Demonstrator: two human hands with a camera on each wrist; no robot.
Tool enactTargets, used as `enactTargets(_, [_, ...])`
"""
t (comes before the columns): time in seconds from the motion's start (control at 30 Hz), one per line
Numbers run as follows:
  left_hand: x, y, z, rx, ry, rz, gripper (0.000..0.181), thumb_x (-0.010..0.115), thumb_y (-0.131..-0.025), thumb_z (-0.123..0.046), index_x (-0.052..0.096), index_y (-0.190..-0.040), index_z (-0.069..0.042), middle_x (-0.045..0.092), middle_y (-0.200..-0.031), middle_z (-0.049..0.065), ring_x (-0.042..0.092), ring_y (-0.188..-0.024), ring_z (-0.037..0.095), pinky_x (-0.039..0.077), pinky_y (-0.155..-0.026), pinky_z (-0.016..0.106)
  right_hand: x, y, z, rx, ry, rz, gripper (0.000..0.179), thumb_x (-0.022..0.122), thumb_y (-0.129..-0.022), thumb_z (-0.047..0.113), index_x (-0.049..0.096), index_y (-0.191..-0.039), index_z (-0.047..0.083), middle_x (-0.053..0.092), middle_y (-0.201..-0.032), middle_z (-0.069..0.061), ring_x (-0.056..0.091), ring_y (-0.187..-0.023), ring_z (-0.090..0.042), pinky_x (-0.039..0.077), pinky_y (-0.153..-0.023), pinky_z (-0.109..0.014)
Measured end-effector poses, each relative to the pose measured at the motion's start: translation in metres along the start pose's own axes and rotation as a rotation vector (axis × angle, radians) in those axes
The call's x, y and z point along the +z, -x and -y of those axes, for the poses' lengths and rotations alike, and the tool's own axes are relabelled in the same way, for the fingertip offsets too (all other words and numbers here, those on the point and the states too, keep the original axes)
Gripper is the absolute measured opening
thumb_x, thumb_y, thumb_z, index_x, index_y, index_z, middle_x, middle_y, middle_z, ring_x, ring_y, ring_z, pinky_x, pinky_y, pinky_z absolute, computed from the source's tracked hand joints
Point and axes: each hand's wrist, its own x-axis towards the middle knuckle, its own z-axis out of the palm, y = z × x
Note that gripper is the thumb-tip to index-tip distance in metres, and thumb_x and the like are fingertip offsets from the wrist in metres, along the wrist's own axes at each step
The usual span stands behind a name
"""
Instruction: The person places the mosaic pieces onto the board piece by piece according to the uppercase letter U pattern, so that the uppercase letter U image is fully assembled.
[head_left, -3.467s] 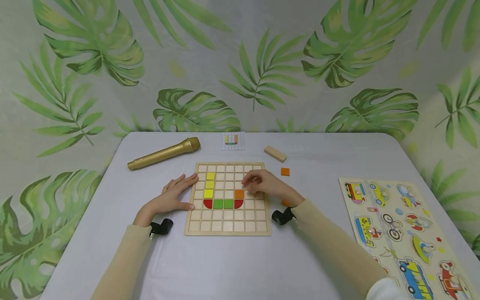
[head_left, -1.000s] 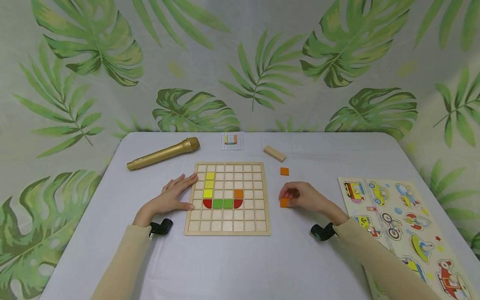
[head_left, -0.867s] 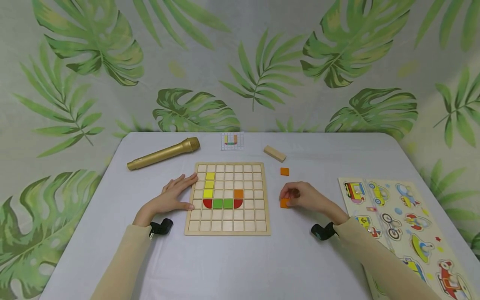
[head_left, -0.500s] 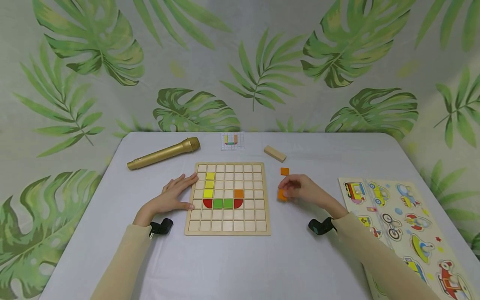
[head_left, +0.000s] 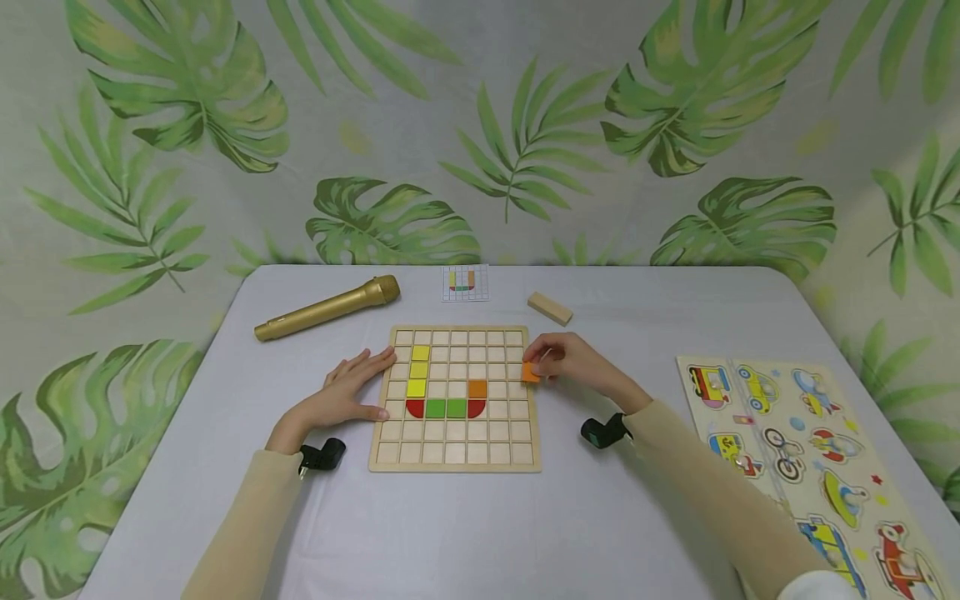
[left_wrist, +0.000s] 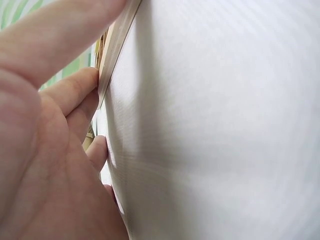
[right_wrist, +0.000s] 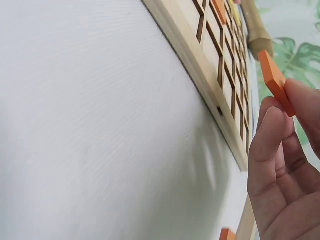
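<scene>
My right hand [head_left: 573, 362] pinches an orange square tile [head_left: 530, 372] between thumb and fingers, over the right edge of the wooden grid board [head_left: 456, 462]. In the right wrist view that tile [right_wrist: 274, 80] is held tilted in the air, apart from the board. My left hand [head_left: 341, 393] lies with spread fingers against the board's left edge; thumb and fingertips touch the frame. On the board, yellow tiles [head_left: 419, 368] form a column on the left. Red rounded corner tiles [head_left: 477, 408] flank two green tiles [head_left: 446, 407], and an orange tile [head_left: 477, 389] sits above the right corner.
A pattern card [head_left: 465, 283] lies behind the board, with a gold microphone [head_left: 326, 308] to its left and a wooden block [head_left: 550, 308] to its right. A vehicle puzzle board [head_left: 806, 467] covers the table's right side. Another orange tile [right_wrist: 227, 234] shows in the right wrist view.
My right hand left the board, took an orange tile from the table on the right, lifted it and carried it left to the board's edge. The left hand stayed put.
</scene>
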Motion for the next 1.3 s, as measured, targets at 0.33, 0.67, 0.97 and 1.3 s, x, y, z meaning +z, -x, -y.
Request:
enactTargets(0.33, [0.000,0.001,0.000,-0.004,0.001,0.002,0.094,0.077,-0.079,-0.038,0.025,-0.152,-0.009,0.016,-0.158,0.009,0.000,-0.144,0.035,-0.006,-0.108,0.060,0.025,-0.037,0.010,-0.016,0.040,0.012,0.012,0.065,-0.088,-0.002,0.066,-0.100,-0.003,0.064,-0.089,-0.009,0.054,-0.068,-0.018,0.048,-0.061,-0.026])
enactTargets(0.67, [-0.001,0.001,-0.001,-0.008,0.006,0.002,0.094,0.077,-0.079,-0.039,0.025,-0.152,-0.009,0.016,-0.158,0.009,0.000,-0.144,0.036,-0.006,-0.108,0.060,0.050,-0.061,0.015,-0.052,0.097,0.035,0.008,0.065,-0.087,-0.003,0.067,-0.094,-0.002,0.063,-0.082,-0.007,0.052,-0.063,-0.014,0.046,-0.056,-0.024])
enactTargets(0.97, [-0.002,0.001,-0.002,-0.005,0.010,0.003,0.094,0.077,-0.080,-0.038,0.025,-0.152,-0.009,0.016,-0.158,0.009,0.000,-0.144,0.035,-0.006,-0.108,0.059,0.060,-0.065,0.018,0.001,0.192,-0.021,0.008,0.066,-0.085,-0.002,0.068,-0.092,0.002,0.061,-0.081,-0.004,0.052,-0.067,-0.014,0.044,-0.059,-0.024])
enactTargets(1.3, [-0.003,0.001,-0.005,-0.001,0.012,0.002,0.093,0.077,-0.080,-0.037,0.025,-0.152,-0.008,0.016,-0.158,0.010,0.000,-0.144,0.036,-0.006,-0.108,0.059,0.061,-0.060,0.022,-0.005,0.306,-0.044,0.012,0.067,-0.083,0.000,0.069,-0.093,0.005,0.061,-0.082,-0.001,0.053,-0.073,-0.013,0.044,-0.070,-0.026])
